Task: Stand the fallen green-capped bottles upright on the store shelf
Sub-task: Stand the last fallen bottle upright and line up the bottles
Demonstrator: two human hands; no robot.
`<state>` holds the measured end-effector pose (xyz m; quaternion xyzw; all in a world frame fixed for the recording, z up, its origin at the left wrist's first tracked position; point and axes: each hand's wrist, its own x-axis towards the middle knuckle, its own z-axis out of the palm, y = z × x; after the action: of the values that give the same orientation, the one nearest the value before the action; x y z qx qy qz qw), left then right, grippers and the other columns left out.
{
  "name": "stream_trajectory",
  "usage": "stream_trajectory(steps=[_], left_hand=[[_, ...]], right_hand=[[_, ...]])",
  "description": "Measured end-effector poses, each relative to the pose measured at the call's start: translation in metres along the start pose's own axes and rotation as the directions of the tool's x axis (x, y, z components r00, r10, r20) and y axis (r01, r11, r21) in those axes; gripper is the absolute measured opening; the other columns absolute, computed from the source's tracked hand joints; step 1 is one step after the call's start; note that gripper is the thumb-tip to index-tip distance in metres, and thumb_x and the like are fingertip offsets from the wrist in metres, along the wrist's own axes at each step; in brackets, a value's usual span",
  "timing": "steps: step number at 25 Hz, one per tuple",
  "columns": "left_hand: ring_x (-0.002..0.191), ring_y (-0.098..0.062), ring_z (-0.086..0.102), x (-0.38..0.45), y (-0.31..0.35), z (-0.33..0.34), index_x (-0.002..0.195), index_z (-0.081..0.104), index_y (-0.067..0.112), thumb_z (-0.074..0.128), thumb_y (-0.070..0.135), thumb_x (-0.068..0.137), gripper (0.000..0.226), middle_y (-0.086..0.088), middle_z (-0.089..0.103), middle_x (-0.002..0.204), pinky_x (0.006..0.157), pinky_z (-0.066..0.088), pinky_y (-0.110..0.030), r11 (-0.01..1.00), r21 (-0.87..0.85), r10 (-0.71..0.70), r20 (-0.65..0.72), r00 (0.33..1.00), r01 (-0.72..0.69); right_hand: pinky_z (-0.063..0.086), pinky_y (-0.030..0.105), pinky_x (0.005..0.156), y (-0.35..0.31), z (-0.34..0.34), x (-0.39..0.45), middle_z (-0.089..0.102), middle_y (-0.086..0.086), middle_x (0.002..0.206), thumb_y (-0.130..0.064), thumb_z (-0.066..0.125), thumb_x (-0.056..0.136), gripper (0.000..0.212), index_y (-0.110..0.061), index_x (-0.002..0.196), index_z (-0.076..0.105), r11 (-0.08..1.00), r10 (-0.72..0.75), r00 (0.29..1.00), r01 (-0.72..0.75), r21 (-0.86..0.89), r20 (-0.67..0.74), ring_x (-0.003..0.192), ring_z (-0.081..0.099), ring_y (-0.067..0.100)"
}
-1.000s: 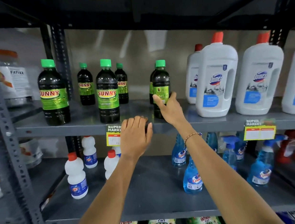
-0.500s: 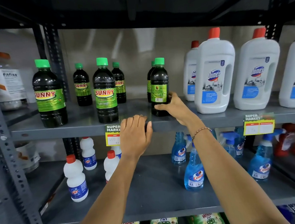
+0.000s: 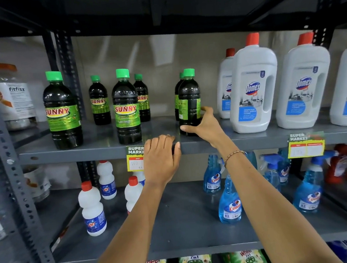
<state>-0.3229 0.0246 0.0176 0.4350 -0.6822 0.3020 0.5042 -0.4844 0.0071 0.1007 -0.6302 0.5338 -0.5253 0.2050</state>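
We find every dark green-capped plastic bottle (image 3: 189,101) upright — right fingers (image 3: 206,110) clasp the nearest one's base, left fingers (image 3: 158,139) hook the grey metal shelf (image 3: 252,139).

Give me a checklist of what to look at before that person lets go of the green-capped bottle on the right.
1. Held bottle upright: ok.
2. Its base flat on the shelf: cannot tell, the right hand covers part of it.
3. Grip: ok, thumb and fingers wrap the bottle's lower part.
4. Label facing forward: not ok, it is turned to the side.
5. Other green-capped bottles standing: ok, none lies down.
6. Left hand out of the way: ok, it holds the shelf edge, apart from the bottles.
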Motion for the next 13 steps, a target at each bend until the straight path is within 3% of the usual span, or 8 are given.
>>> stream_trajectory(steps=[2,5,7,10,13], left_hand=[[0.08,-0.024,0.055,-0.0001,0.0002,-0.0013,0.098,0.063,0.01,0.041,0.032,0.096,0.031,-0.005,0.065,0.093,0.081,0.034,-0.034,1.0,-0.009,0.001,0.002,1.0,-0.001],[0.082,-0.024,0.055,0.0002,0.0003,-0.003,0.099,0.064,0.01,0.042,0.032,0.097,0.031,-0.005,0.065,0.094,0.082,0.034,-0.033,1.0,-0.021,-0.006,0.025,1.0,0.006],[0.082,-0.024,0.055,0.0002,0.0007,-0.0035,0.099,0.064,0.01,0.042,0.032,0.096,0.03,-0.004,0.065,0.094,0.083,0.033,-0.033,0.999,-0.031,-0.019,0.034,0.999,0.021],[0.082,-0.024,0.055,0.0007,0.0012,-0.0045,0.099,0.063,0.011,0.041,0.033,0.097,0.03,-0.003,0.065,0.093,0.084,0.033,-0.033,0.999,-0.044,-0.029,0.047,0.998,0.031],[0.084,-0.023,0.054,0.0007,0.0009,-0.0051,0.1,0.063,0.012,0.041,0.034,0.097,0.031,-0.003,0.064,0.094,0.085,0.033,-0.032,0.998,-0.046,-0.039,0.068,0.997,0.042]], right_hand=[[0.037,0.022,0.081,-0.0019,0.0035,-0.0027,0.047,-0.009,0.108,-0.032,0.083,0.067,0.091,-0.011,0.134,0.024,0.997,-0.038,0.999,0.037,-0.068,0.001,0.097,0.047,0.008],[0.038,0.021,0.08,-0.0057,0.0001,-0.0005,0.05,-0.004,0.111,-0.023,0.078,0.073,0.085,-0.01,0.136,0.021,0.997,0.03,0.998,-0.034,0.067,0.059,0.099,0.052,0.01],[0.041,0.025,0.084,-0.0038,-0.0016,-0.001,0.053,0.001,0.115,-0.021,0.079,0.073,0.079,-0.012,0.13,0.026,0.997,0.031,0.999,-0.033,0.071,0.035,0.104,0.053,0.015],[0.038,0.021,0.077,-0.0045,0.0016,-0.0062,0.051,-0.002,0.109,-0.03,0.081,0.07,0.076,-0.015,0.12,0.026,1.0,-0.005,1.0,0.005,0.007,-0.011,0.098,0.052,0.013],[0.036,0.021,0.079,-0.0072,0.0004,-0.0045,0.049,-0.001,0.113,-0.028,0.077,0.075,0.086,-0.013,0.132,0.014,0.998,0.017,0.998,-0.021,0.066,0.061,0.099,0.05,0.011]])
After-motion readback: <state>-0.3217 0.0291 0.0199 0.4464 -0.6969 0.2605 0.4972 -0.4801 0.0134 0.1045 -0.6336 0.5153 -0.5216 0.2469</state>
